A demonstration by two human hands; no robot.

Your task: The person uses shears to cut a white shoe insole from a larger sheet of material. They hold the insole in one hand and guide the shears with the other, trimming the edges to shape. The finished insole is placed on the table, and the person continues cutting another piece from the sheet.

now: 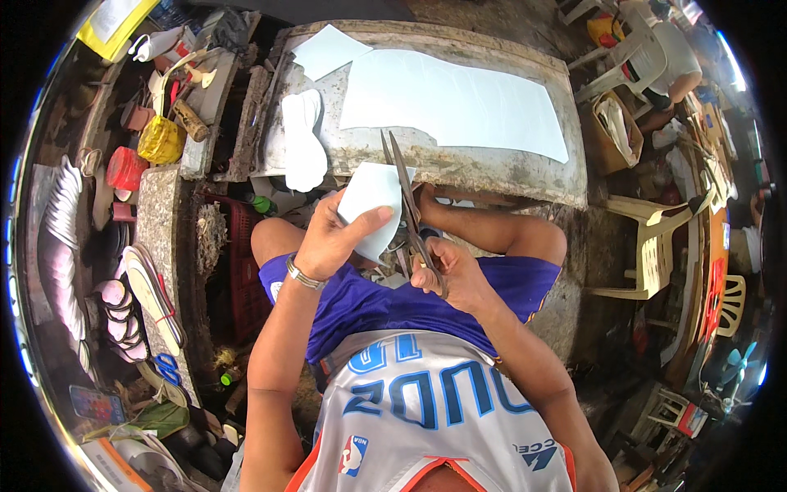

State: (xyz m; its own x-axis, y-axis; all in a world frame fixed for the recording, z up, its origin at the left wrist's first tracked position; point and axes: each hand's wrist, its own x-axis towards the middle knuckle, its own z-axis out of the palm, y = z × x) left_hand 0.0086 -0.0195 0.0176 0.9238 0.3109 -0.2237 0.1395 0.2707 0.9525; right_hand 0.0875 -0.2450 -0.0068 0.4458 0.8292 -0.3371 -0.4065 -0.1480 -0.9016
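Observation:
My left hand (329,239) pinches a small piece of white sheet material (370,195) above my lap, thumb on top and fingers beneath. In my right hand (452,272) is a pair of long dark scissors (410,193), blades pointing away from me. The blades are parted at the tips and lie against the piece's right edge. Just beyond, on a worn low table (508,170), lie a large white sheet (451,98) with faint curved lines and a smaller white offcut (330,52). White sole-shaped pieces (303,152) are stacked at the table's left side, overhanging its near edge.
My bent legs sit close to the table. At left are a red plastic crate (236,279), sandal soles (152,295), blue-handled scissors (167,367) and a phone (96,403). A cream plastic chair (653,254) and a cardboard box (613,135) stand at right.

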